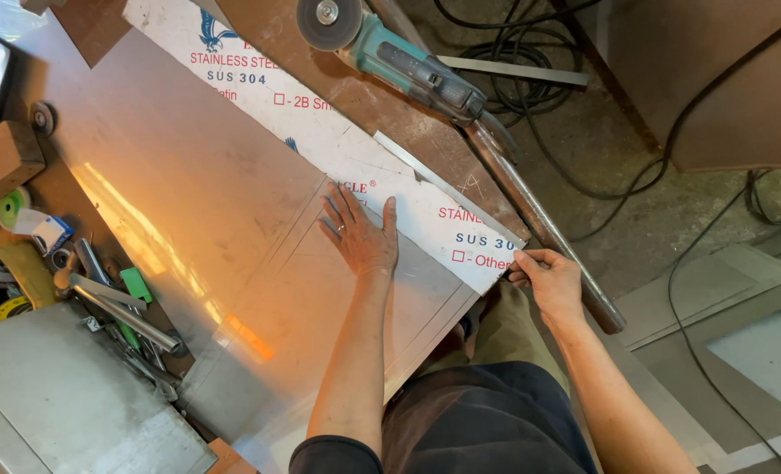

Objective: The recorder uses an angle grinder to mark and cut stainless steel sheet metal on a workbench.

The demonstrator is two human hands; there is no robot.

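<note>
Pinching the corner of the white protective film (382,167) with the right hand (548,279), at the near edge of the large bare stainless steel sheet (197,184). Pressing flat on that sheet with the left hand (360,235), fingers spread. Beyond, lying on the brown bench: a teal angle grinder (390,54); at left, loose hand tools (114,307)

An angle grinder (390,54) with a teal body is being kept at the worktop's far edge. Black cables (531,79) are being left coiled on the floor beyond it. Hand tools (114,307) and tape rolls (9,211) are being crowded along the left edge.
</note>
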